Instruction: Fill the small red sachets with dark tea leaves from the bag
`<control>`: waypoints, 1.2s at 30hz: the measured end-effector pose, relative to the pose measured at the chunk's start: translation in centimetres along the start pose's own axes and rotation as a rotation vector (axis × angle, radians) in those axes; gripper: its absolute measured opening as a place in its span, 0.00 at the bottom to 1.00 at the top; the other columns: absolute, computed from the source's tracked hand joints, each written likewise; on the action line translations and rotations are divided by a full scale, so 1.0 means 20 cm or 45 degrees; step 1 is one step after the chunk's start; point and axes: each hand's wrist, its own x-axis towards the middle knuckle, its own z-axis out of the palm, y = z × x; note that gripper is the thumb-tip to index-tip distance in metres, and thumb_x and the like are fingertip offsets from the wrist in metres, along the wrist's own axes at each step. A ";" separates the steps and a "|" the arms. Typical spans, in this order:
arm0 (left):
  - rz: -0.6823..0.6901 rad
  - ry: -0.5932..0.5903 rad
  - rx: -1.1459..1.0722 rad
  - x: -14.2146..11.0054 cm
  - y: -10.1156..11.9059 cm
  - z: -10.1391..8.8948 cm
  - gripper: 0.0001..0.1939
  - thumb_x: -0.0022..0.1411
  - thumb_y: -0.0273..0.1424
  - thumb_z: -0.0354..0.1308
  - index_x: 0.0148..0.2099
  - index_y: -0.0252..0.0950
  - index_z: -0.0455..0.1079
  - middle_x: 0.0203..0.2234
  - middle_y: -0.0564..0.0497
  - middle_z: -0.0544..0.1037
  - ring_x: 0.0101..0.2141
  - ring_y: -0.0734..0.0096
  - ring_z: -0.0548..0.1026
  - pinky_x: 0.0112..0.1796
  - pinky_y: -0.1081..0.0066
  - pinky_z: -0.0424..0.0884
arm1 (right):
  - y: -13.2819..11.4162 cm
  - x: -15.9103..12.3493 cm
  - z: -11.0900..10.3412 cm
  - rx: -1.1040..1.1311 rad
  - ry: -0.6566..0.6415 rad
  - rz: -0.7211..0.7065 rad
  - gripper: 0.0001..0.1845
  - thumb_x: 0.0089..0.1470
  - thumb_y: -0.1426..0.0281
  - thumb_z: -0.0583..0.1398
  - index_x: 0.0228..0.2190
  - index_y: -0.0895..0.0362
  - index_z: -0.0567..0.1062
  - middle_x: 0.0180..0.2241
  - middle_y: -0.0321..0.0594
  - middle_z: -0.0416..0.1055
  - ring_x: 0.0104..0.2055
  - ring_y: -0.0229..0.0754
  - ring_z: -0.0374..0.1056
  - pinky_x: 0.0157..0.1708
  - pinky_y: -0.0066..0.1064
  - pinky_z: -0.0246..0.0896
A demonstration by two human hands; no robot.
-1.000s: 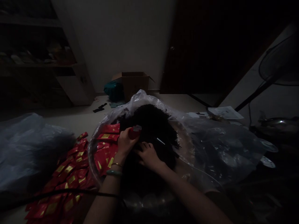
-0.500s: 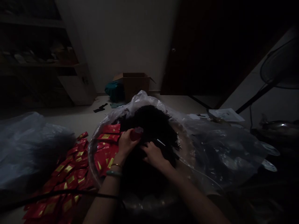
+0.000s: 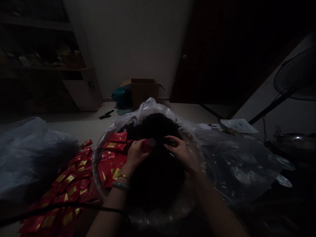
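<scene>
Pretty dim shot, but the main bits can be made out: a small red foil sachet [image 3: 148,145] with a clear tip is pinched between thumb and fingers of the left hand [image 3: 135,155], held up just over a mound of what looks like dark, loose curly tea leaves [image 3: 158,131]. The right hand [image 3: 179,151] is held above the far side of the mound, its fingers [image 3: 171,140] curved and drawn together, though whether anything is pinched can't be told in this light. A firm pinch low on the sachet seems best here, so the mouth is kept clear and the foil isn't crushed. The mound sits in a crinkly clear plastic bag [image 3: 229,158] lining a round clear tub [image 3: 96,174], with a few red-and-gold sachets [image 3: 115,146] lying inside the rim. A much bigger spread of those sachets [image 3: 71,187] is laid out to the left, beside a grey plastic bag [image 3: 29,154]. Further off, a cardboard box [image 3: 144,91], a white paper sheet [image 3: 237,125] and a standing fan [image 3: 296,77] can be seen. The poor lighting is the main nuisance, and the loose plastic crowds the hands too.
</scene>
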 end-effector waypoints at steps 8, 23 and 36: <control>0.080 -0.080 -0.034 -0.03 0.07 0.03 0.23 0.46 0.28 0.65 0.47 0.38 0.68 0.39 0.48 0.77 0.39 0.61 0.72 0.39 0.64 0.71 | -0.03 -0.04 0.06 -0.220 0.058 -0.191 0.18 0.43 0.70 0.62 0.40 0.54 0.76 0.45 0.42 0.73 0.48 0.45 0.68 0.48 0.38 0.64; 0.030 -0.024 -0.090 -0.03 0.06 0.06 0.26 0.43 0.29 0.66 0.47 0.37 0.67 0.38 0.47 0.77 0.38 0.62 0.73 0.38 0.64 0.71 | -0.09 -0.09 0.14 -0.024 -0.068 -0.411 0.21 0.54 0.70 0.55 0.50 0.52 0.68 0.52 0.43 0.63 0.52 0.43 0.65 0.53 0.38 0.62; -0.165 0.305 -0.181 -0.01 0.01 0.04 0.23 0.47 0.33 0.66 0.46 0.36 0.67 0.38 0.47 0.76 0.40 0.61 0.75 0.42 0.62 0.71 | -0.02 -0.13 0.17 -1.208 -0.756 0.113 0.47 0.36 0.67 0.70 0.58 0.55 0.60 0.53 0.54 0.60 0.50 0.57 0.65 0.45 0.45 0.64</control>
